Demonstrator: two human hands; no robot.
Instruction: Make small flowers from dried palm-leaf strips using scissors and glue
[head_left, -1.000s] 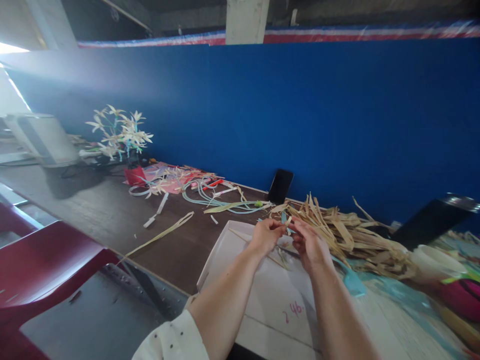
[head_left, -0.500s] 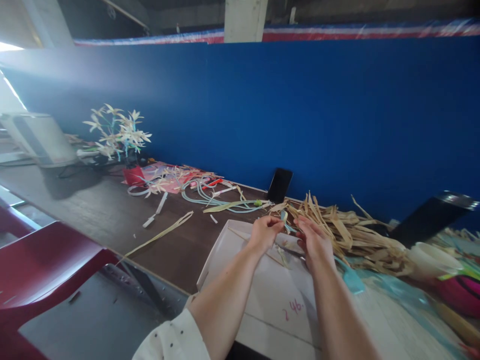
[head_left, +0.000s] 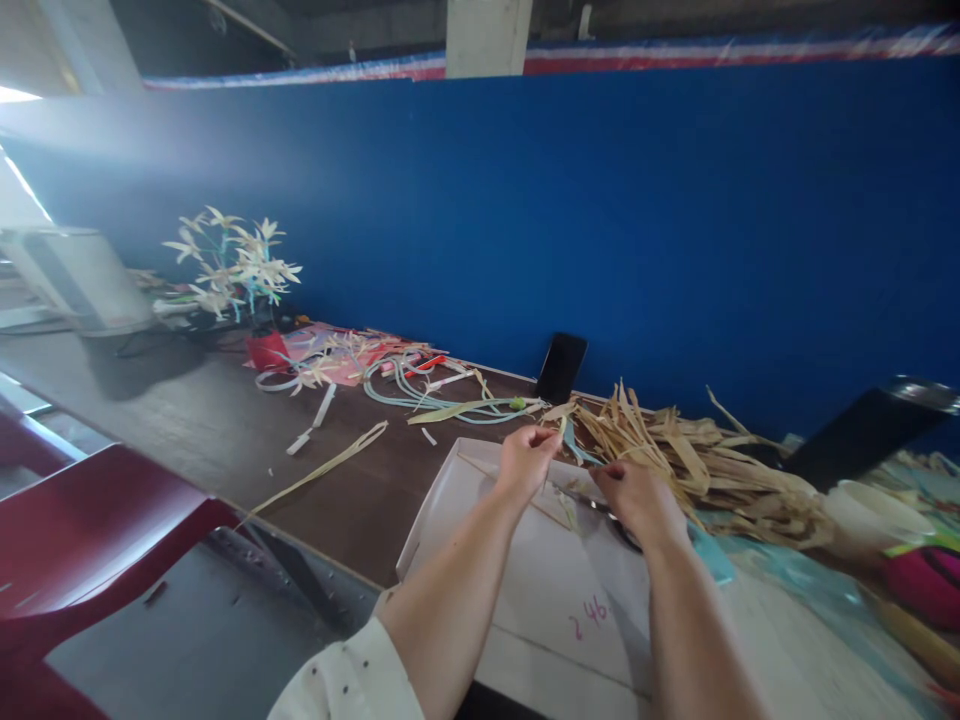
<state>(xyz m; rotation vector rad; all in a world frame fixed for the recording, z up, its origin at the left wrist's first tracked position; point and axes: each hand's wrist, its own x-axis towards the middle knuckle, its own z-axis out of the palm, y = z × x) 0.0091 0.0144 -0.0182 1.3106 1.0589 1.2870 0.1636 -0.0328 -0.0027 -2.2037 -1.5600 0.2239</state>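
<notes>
Over the far edge of a white box lid (head_left: 525,590), my left hand (head_left: 528,460) pinches a small pale piece with light blue strip (head_left: 576,445) beside it. My right hand (head_left: 634,497) is closed on the other end of that light blue strip, so it runs between the two hands. Scissors (head_left: 592,503) lie on the lid, their handles partly under my right hand. A thin stick (head_left: 551,517) and small scraps are on the lid too.
Dried husks (head_left: 697,460) pile up to the right, near a black bottle (head_left: 862,440) and a white bowl (head_left: 877,515). A phone (head_left: 561,367) leans on the blue partition. Coiled tubing (head_left: 397,390) and a flower pot (head_left: 268,350) stand left.
My right hand has moved down and right, its fingers now closed on the strip, which is stretched out. More of the scissors shows. My left hand has shifted slightly left.
</notes>
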